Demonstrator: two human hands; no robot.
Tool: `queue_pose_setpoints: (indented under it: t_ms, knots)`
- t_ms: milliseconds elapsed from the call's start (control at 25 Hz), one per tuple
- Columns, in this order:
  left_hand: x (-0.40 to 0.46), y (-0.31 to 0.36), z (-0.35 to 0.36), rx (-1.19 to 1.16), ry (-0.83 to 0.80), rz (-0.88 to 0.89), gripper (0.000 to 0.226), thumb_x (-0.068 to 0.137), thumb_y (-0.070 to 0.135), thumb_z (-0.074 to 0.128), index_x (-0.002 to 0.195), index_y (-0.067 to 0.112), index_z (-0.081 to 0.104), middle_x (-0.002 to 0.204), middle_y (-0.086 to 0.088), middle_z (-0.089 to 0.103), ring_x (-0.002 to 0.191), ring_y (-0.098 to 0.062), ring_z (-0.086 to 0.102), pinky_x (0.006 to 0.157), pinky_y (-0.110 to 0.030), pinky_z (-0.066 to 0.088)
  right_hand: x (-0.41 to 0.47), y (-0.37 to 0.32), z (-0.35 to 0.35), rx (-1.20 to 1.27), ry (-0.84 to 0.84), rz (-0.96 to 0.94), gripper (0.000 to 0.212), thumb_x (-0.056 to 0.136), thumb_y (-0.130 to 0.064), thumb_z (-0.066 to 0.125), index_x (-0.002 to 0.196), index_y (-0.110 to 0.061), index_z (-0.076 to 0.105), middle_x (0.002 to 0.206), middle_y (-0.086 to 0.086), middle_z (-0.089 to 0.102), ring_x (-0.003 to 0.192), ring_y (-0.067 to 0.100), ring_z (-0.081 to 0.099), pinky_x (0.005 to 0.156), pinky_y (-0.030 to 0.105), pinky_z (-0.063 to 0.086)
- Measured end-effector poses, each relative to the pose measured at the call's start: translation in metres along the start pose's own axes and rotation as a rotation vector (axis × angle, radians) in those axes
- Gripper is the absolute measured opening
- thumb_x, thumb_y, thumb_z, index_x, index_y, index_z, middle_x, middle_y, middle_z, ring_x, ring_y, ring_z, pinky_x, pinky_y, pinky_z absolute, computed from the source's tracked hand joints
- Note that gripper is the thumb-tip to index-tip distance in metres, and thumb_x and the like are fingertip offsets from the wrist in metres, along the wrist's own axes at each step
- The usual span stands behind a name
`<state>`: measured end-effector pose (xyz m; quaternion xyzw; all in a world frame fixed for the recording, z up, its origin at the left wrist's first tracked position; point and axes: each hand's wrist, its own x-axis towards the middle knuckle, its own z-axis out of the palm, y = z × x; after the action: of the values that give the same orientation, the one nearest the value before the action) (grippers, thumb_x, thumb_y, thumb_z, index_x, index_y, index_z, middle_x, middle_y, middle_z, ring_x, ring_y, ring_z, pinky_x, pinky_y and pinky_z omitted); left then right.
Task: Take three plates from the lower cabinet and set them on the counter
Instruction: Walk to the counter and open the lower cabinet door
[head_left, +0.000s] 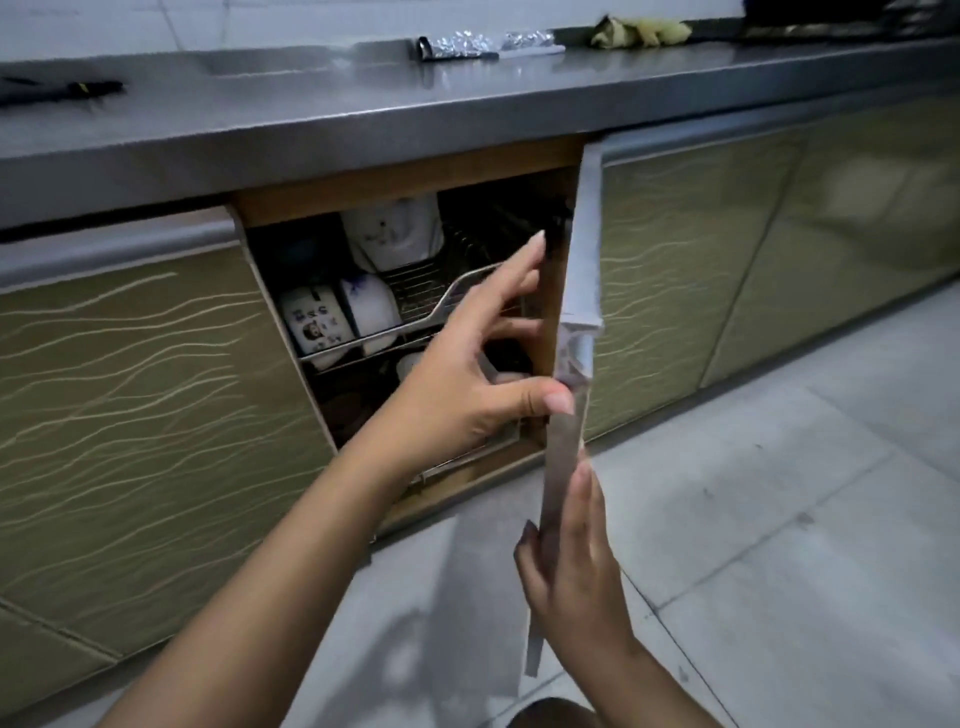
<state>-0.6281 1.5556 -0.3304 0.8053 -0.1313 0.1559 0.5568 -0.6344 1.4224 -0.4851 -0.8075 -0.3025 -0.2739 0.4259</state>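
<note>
The lower cabinet (291, 291) stands open, and its door (582, 270) swings out toward me, seen edge-on. Inside, a wire rack (447, 301) holds white dishes: a patterned plate (311, 322), a white one with blue marks (371, 306) beside it, and a larger white dish (392, 228) behind. My left hand (467, 374) reaches in front of the opening with fingers spread, thumb resting against the door's edge, holding nothing. My right hand (571, 566) pinches the door's lower edge between thumb and fingers. The grey steel counter (363, 119) runs above.
On the counter lie crumpled foil pieces (457, 44), a yellowish cloth (639, 28) and a black tool (57, 91) at far left. Closed green cabinet doors (701, 260) flank the opening. Pale floor tiles (779, 519) spread to the right.
</note>
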Motion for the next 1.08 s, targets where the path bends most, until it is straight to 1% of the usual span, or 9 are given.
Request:
queue_pose_setpoints:
  t_ms: [80,120,200,240,400,600,760,880,1080]
  knots:
    - [0.01,0.003,0.031,0.112,-0.066,0.095,0.097,0.064,0.054,0.073,0.145,0.041,0.022,0.153,0.006,0.026,0.141,-0.006,0.032,0.113,-0.038,0.038,-0.004,0.014,-0.018,-0.042,0.072,0.015,0.103,0.075,-0.011,0.058,0.148,-0.028,-0.013,0.155,0.002,0.023,0.11,0.031,0.041,0.068,0.027,0.044]
    - [0.015,0.005,0.047,0.175,-0.068,0.134,0.093,0.069,0.051,0.072,0.146,0.039,0.022,0.156,0.007,0.022,0.144,-0.005,0.023,0.118,-0.036,0.031,-0.006,0.021,-0.027,-0.044,0.085,0.038,0.099,0.077,-0.012,0.053,0.147,-0.032,-0.014,0.157,-0.007,0.016,0.109,0.032,0.041,0.07,0.029,0.043]
    - [0.025,0.01,0.079,0.24,-0.037,0.184,0.088,0.073,0.046,0.072,0.147,0.035,0.024,0.159,0.004,0.014,0.147,-0.005,0.013,0.12,-0.026,0.021,-0.006,0.037,-0.048,-0.018,0.104,0.165,0.104,0.078,-0.009,0.055,0.142,-0.048,-0.017,0.151,-0.004,0.022,0.113,0.034,0.05,0.07,0.028,0.046]
    - [0.031,0.012,0.094,0.274,-0.015,0.216,0.088,0.073,0.045,0.072,0.147,0.031,0.026,0.159,0.0,0.012,0.148,-0.009,0.011,0.12,-0.028,0.019,-0.005,0.044,-0.059,0.0,0.111,0.245,0.106,0.078,-0.009,0.055,0.136,-0.059,-0.017,0.147,0.002,0.029,0.118,0.038,0.053,0.074,0.029,0.049]
    - [0.066,0.013,0.145,0.567,0.027,0.4,0.095,0.071,0.062,0.059,0.148,0.016,0.027,0.159,-0.008,0.019,0.149,-0.027,0.01,0.117,-0.057,0.015,0.006,0.076,-0.106,0.025,0.177,0.452,0.111,0.085,-0.003,0.062,0.117,-0.081,-0.009,0.137,-0.004,0.042,0.117,0.031,0.058,0.088,0.035,0.048]
    - [0.115,0.007,0.186,0.915,0.066,0.479,0.105,0.063,0.076,0.053,0.147,0.017,0.032,0.154,-0.007,0.036,0.144,-0.035,0.027,0.108,-0.068,0.024,0.031,0.126,-0.152,0.07,0.195,0.576,0.095,0.085,0.002,0.059,0.124,-0.068,0.007,0.103,-0.018,0.058,0.09,0.02,0.064,0.076,0.016,0.048]
    - [0.139,0.006,0.205,1.001,-0.011,0.427,0.114,0.061,0.074,0.061,0.151,0.02,0.018,0.16,-0.005,0.022,0.148,-0.034,0.015,0.108,-0.071,0.021,0.05,0.15,-0.169,0.087,0.193,0.63,0.093,0.085,0.002,0.056,0.126,-0.068,0.008,0.098,-0.027,0.055,0.09,0.022,0.063,0.083,0.033,0.05]
    - [0.154,0.008,0.215,0.994,-0.042,0.4,0.114,0.062,0.067,0.067,0.152,0.022,0.014,0.161,-0.003,0.017,0.149,-0.033,0.009,0.108,-0.072,0.017,0.061,0.166,-0.178,0.082,0.179,0.651,0.094,0.086,-0.001,0.055,0.127,-0.068,0.004,0.1,-0.011,0.061,0.092,0.021,0.064,0.081,0.03,0.049]
    - [0.157,0.004,0.224,0.965,-0.018,0.396,0.112,0.063,0.063,0.069,0.152,0.021,0.014,0.161,-0.005,0.015,0.148,-0.035,0.007,0.107,-0.074,0.019,0.059,0.179,-0.177,0.019,0.156,0.644,0.098,0.087,-0.004,0.057,0.124,-0.073,-0.003,0.097,0.001,0.06,0.092,0.026,0.064,0.081,0.042,0.053]
